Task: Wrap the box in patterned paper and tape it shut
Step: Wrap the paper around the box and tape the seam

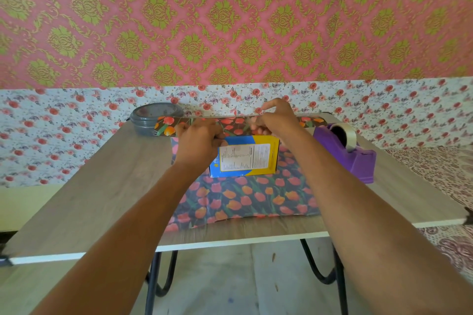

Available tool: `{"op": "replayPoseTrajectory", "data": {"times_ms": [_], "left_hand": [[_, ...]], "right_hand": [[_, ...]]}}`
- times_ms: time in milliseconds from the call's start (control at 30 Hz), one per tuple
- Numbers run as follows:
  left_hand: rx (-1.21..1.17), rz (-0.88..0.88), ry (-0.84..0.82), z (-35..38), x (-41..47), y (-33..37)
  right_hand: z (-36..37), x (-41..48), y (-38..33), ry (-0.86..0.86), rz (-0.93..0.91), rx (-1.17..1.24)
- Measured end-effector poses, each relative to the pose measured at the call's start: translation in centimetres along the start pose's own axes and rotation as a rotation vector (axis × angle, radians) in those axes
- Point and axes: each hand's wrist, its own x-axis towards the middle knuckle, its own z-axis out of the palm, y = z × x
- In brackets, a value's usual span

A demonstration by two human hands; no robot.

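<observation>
A blue and yellow box [249, 157] with a printed label lies on a sheet of dark tulip-patterned paper [245, 197] spread on the table. The paper's far edge [166, 126] is lifted up behind the box into a raised strip. My left hand [198, 139] grips that strip at the box's left top corner. My right hand [277, 119] pinches the strip's top edge to the right of the left hand, fingers curled over it. Both forearms reach in from the bottom of the view.
A purple tape dispenser [350, 152] with a clear tape roll stands on the wooden table [102, 186] to the right of the paper. A grey lidded round container [151, 117] sits at the far left corner. Floral cloth covers the wall behind.
</observation>
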Motion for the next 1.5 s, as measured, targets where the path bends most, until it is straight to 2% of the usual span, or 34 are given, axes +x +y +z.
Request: {"op": "replayPoseTrajectory", "data": {"times_ms": [133, 333, 767, 1133, 1267, 1367, 1500], "left_hand": [[0.006, -0.01, -0.039, -0.2, 0.1, 0.1], [0.005, -0.002, -0.037, -0.3, 0.0, 0.1], [0.001, -0.028, -0.048, -0.2, 0.5, 0.0], [0.023, -0.04, -0.081, -0.4, 0.7, 0.0], [0.003, -0.048, -0.064, -0.3, 0.5, 0.0], [0.001, -0.037, -0.064, -0.2, 0.5, -0.1], [-0.009, -0.033, -0.075, -0.3, 0.6, 0.0]], "right_hand": [[-0.3, -0.3, -1.0, -0.086, -0.025, -0.207], [0.2, 0.9, -1.4, -0.189, 0.034, -0.354], [0.7, 1.6, -3.1, -0.256, 0.174, -0.466], [1.1, 2.4, -4.2, -0.334, 0.371, -0.749], [0.2, 1.5, -3.8, -0.248, 0.222, -0.839], [0.4, 1.0, -2.8, -0.2, -0.064, -0.804], [0.6, -0.2, -0.7, -0.222, -0.414, -0.688]]}}
